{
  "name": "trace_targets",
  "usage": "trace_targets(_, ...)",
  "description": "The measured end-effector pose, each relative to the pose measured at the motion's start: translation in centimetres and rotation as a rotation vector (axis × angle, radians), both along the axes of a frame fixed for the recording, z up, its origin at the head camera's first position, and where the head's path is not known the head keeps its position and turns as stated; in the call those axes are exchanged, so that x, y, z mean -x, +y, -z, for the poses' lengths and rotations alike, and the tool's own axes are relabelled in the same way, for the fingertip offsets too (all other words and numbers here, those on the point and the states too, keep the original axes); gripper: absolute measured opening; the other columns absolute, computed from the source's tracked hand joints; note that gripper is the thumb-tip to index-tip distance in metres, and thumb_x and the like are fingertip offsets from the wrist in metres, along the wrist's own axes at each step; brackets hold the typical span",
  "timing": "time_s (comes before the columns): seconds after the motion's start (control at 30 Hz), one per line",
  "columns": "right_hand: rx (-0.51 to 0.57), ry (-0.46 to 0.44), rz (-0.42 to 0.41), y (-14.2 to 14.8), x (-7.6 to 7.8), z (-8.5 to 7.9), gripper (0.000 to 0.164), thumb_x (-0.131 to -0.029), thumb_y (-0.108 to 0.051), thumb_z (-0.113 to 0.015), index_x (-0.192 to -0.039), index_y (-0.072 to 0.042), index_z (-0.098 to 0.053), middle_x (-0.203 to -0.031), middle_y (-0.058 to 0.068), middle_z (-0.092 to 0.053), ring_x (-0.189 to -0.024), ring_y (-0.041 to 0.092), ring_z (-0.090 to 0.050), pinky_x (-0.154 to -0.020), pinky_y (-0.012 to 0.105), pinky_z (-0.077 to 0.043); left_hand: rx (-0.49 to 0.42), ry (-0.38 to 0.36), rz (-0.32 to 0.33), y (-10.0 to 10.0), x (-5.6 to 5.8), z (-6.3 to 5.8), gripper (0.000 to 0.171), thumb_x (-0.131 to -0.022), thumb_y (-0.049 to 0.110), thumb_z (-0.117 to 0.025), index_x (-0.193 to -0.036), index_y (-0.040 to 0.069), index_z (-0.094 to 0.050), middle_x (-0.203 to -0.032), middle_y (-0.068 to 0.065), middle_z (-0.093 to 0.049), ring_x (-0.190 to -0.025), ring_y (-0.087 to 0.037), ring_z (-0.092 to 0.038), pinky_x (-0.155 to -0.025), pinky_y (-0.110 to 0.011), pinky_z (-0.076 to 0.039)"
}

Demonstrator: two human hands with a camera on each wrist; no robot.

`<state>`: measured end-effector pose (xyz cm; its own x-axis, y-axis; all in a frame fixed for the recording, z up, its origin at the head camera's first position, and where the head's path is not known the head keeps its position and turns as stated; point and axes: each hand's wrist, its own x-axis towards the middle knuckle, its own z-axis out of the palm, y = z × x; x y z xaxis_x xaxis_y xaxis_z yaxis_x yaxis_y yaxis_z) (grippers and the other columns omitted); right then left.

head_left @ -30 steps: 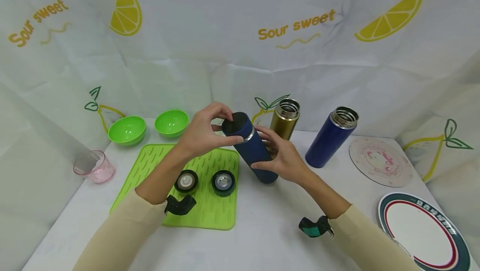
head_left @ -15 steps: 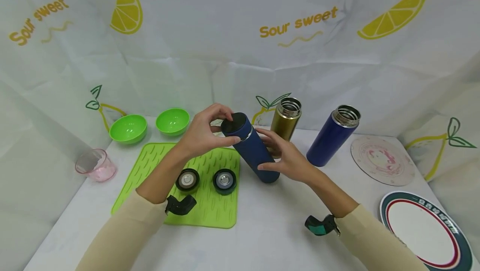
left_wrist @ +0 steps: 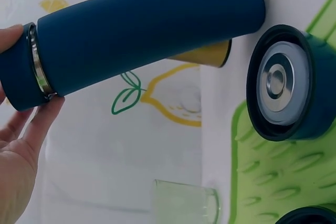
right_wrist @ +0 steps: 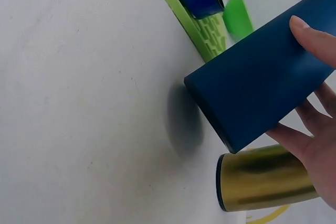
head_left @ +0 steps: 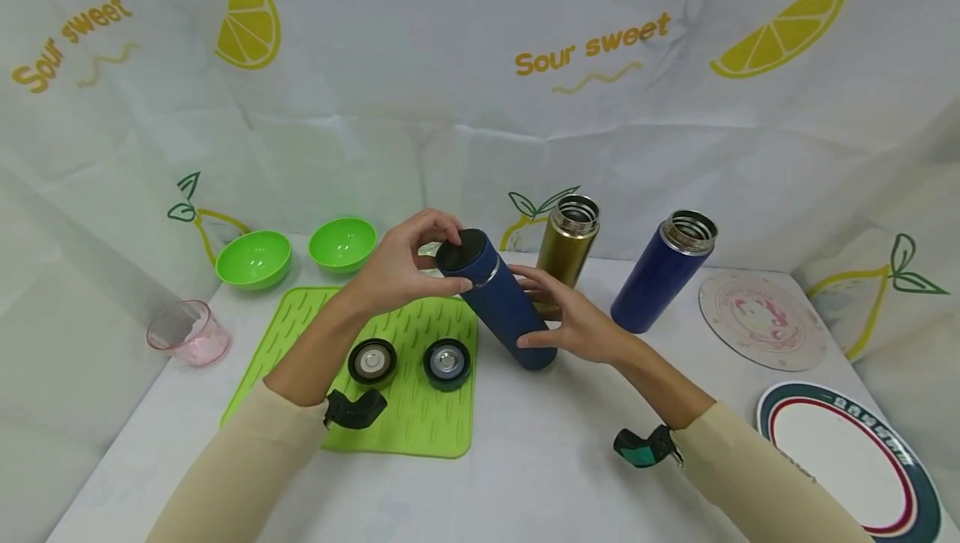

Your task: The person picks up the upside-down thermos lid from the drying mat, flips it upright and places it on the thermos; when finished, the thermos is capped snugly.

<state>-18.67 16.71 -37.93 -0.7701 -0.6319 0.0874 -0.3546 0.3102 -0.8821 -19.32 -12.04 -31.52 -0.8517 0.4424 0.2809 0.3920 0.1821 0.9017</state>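
Observation:
A dark blue thermos bottle (head_left: 504,305) leans with its top to the left, a steel ring showing between its body and its lid (left_wrist: 18,69). Around that lid, my left hand (head_left: 405,268) curls its thumb and fingers. Lower down, my right hand (head_left: 573,322) holds the bottle's body, thumb on the near side and fingers behind. In the right wrist view, the bottle's base hangs close over the table with a shadow beneath it. Behind stand a gold bottle (head_left: 566,247) and a violet-blue bottle (head_left: 660,284), both without lids.
On a green mat (head_left: 405,434) lie two upturned bottle lids, one (head_left: 372,362) left and one (head_left: 447,364) right. Two green bowls (head_left: 253,261) and a pink-tinted glass (head_left: 191,334) stand left. A pink round mat (head_left: 761,322) and a dark-rimmed white oval plate (head_left: 847,464) lie right.
The bottle's top, with my left hand on the lid, has shifted slightly left, so the bottle leans more. My right hand has moved a little down along the body.

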Motion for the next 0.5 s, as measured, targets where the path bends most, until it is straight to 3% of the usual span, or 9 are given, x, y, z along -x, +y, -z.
trace_targets(0.23,-0.001,0.000,0.002,-0.12,0.16,0.06,0.093,-0.085,-0.009,-0.082,-0.161,-0.021,-0.028,-0.162,0.016,-0.039,-0.146,0.044,-0.044,-0.112,0.062,-0.047,0.039,0.015,-0.020,0.05,-0.17,-0.11,0.043,-0.079,0.007,-0.084,-0.114,0.005,-0.058,-0.128,-0.010,-0.056,-0.122,-0.025,-0.060,-0.089,-0.031,-0.060)
trace_targets(0.5,-0.004,0.007,-0.002,-0.09,0.24,0.06,0.092,-0.086,-0.008,-0.081,-0.160,-0.021,-0.029,-0.162,0.015,-0.040,-0.146,0.043,-0.045,-0.111,0.063,-0.047,0.131,0.078,-0.117,0.38,-0.50,-0.66,0.043,-0.077,0.020,-0.089,-0.106,0.008,-0.060,-0.112,-0.009,-0.059,-0.114,-0.026,-0.067,-0.079,-0.032,-0.064)
